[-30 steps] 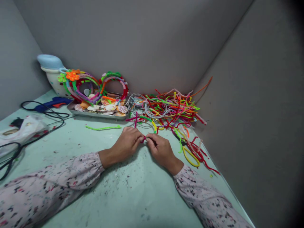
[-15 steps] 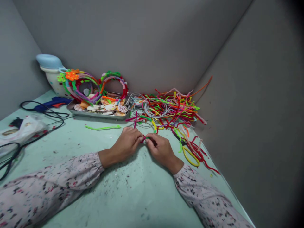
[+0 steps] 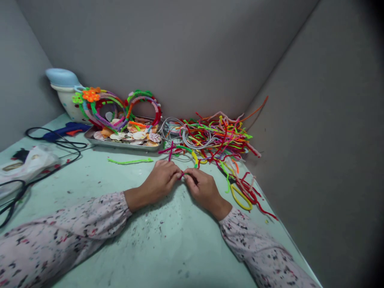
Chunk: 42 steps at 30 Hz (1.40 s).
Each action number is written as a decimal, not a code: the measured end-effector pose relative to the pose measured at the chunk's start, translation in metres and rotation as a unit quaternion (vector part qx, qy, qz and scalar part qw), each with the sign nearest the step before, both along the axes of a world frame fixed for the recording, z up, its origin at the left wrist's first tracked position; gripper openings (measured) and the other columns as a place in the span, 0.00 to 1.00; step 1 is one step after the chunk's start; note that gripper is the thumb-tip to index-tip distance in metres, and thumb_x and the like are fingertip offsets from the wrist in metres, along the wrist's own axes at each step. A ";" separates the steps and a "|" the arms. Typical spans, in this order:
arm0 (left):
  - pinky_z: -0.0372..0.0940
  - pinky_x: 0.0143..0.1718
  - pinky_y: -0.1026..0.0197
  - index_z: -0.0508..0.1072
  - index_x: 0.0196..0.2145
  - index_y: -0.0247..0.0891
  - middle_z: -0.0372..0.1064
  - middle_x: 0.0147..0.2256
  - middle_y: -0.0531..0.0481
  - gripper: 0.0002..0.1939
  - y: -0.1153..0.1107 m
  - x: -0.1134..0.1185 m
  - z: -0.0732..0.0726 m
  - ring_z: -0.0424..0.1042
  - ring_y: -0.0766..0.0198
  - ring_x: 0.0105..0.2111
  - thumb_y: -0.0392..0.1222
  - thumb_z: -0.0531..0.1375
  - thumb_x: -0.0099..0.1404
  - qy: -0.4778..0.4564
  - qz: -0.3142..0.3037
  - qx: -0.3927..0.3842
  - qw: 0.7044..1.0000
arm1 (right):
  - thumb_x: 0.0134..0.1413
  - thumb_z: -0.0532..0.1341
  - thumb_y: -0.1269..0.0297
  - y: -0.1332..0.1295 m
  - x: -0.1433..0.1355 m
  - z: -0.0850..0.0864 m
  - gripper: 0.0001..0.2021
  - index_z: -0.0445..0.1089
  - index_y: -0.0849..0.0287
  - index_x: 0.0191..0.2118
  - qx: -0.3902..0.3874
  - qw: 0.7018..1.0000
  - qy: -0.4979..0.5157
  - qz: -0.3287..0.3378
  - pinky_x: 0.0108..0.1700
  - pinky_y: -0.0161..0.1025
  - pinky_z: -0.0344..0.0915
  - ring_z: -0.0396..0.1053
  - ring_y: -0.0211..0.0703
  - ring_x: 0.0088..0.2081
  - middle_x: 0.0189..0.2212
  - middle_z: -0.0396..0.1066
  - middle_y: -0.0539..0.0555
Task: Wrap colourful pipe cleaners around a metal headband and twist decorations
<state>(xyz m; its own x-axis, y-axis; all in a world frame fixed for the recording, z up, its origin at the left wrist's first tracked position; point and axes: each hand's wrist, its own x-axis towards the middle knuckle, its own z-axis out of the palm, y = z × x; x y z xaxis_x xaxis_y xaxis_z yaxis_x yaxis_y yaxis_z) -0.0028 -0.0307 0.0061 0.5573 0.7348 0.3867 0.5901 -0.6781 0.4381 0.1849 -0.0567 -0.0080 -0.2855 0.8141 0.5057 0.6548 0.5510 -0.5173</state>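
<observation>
Over the middle of the table, my left hand [image 3: 163, 178] pinches a magenta pipe cleaner [image 3: 170, 153], whose upper end stands out crosswise beyond the fingers. My right hand [image 3: 203, 187] pinches the same piece from the other side, fingertips almost touching the left ones. A curved band wrapped in green and yellow pipe cleaner [image 3: 194, 156] rises behind the right fingers and seems joined to the magenta piece. What lies exactly between the fingertips is mostly hidden. A bright green pipe cleaner [image 3: 130, 162] lies on the table left of my left hand.
A metal tray [image 3: 126, 147] of shells bears colourful headbands [image 3: 144, 96]. Right of it spreads a heap of pipe cleaners [image 3: 222, 134] with grey wire coils [image 3: 195, 142]. Yellow-handled scissors [image 3: 241, 199] lie right of my hand. A black cable [image 3: 57, 168], blue glue gun [image 3: 64, 130] and plastic bag [image 3: 33, 164] occupy the left.
Both hands stay almost in place. The upright end of the magenta pipe cleaner has shifted very slightly to the left.
</observation>
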 end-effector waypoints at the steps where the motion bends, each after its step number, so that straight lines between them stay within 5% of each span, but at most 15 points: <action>1: 0.57 0.45 0.51 0.71 0.36 0.38 0.70 0.34 0.48 0.13 0.000 0.000 0.000 0.65 0.58 0.38 0.43 0.50 0.70 -0.004 -0.001 0.002 1.000 | 0.61 0.55 0.67 0.000 0.000 0.000 0.09 0.72 0.57 0.43 0.002 1.000 0.001 -0.001 0.42 0.36 0.67 0.73 0.42 0.39 0.38 0.76 0.54; 6: 0.56 0.45 0.51 0.71 0.39 0.38 0.70 0.36 0.47 0.07 -0.002 -0.001 0.002 0.65 0.56 0.40 0.38 0.55 0.64 -0.015 0.013 0.036 0.999 | 0.61 0.56 0.68 0.000 0.000 0.000 0.09 0.72 0.57 0.43 0.004 1.000 0.013 -0.005 0.42 0.36 0.66 0.73 0.42 0.39 0.39 0.76 0.54; 14: 0.57 0.51 0.49 0.65 0.46 0.39 0.65 0.46 0.43 0.14 -0.009 -0.001 0.013 0.62 0.53 0.49 0.35 0.56 0.62 -0.126 0.140 0.113 0.976 | 0.61 0.56 0.65 0.000 0.000 0.004 0.08 0.72 0.57 0.42 -0.001 0.997 0.057 -0.060 0.39 0.36 0.66 0.73 0.42 0.35 0.34 0.76 0.52; 19: 0.61 0.49 0.51 0.62 0.43 0.38 0.63 0.42 0.43 0.10 -0.009 0.000 0.012 0.64 0.55 0.45 0.35 0.55 0.62 -0.204 0.157 0.102 0.961 | 0.62 0.55 0.63 0.001 0.000 0.005 0.09 0.72 0.58 0.41 -0.003 0.991 0.080 -0.107 0.35 0.35 0.65 0.72 0.41 0.30 0.30 0.76 0.52; 23: 0.62 0.45 0.53 0.65 0.41 0.37 0.65 0.39 0.45 0.08 -0.006 0.000 0.009 0.65 0.57 0.42 0.34 0.54 0.63 -0.162 0.114 0.052 0.979 | 0.62 0.55 0.61 0.000 0.001 0.006 0.11 0.72 0.59 0.41 -0.025 0.988 0.095 -0.123 0.32 0.34 0.63 0.71 0.40 0.28 0.28 0.75 0.52; 28: 0.60 0.44 0.52 0.67 0.51 0.36 0.68 0.39 0.45 0.17 -0.002 0.000 -0.001 0.65 0.56 0.42 0.34 0.55 0.63 -0.077 0.059 0.024 0.995 | 0.63 0.55 0.60 -0.001 0.000 0.005 0.11 0.71 0.59 0.42 -0.038 0.986 0.101 -0.124 0.31 0.34 0.62 0.70 0.39 0.27 0.26 0.74 0.51; 34: 0.59 0.42 0.54 0.71 0.45 0.37 0.69 0.36 0.47 0.12 0.000 0.001 -0.003 0.66 0.57 0.39 0.36 0.56 0.63 -0.044 0.058 0.000 0.997 | 0.62 0.54 0.60 0.000 0.000 0.005 0.12 0.71 0.59 0.42 -0.025 0.987 0.090 -0.129 0.32 0.35 0.62 0.70 0.40 0.27 0.28 0.75 0.52; 42: 0.54 0.36 0.56 0.75 0.33 0.39 0.65 0.31 0.48 0.03 -0.006 0.001 0.006 0.63 0.58 0.34 0.37 0.60 0.62 -0.017 0.099 0.106 0.989 | 0.62 0.54 0.61 0.001 0.000 0.006 0.11 0.72 0.60 0.42 -0.015 0.986 0.087 -0.138 0.33 0.35 0.63 0.71 0.40 0.27 0.28 0.75 0.52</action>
<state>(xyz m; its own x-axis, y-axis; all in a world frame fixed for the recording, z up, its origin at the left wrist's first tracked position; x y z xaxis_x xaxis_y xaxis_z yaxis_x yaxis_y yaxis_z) -0.0015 -0.0370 0.0120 0.3950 0.7281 0.5602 0.7076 -0.6301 0.3199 0.1847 -0.0557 -0.0021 0.0386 0.8636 0.5027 0.6774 0.3472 -0.6485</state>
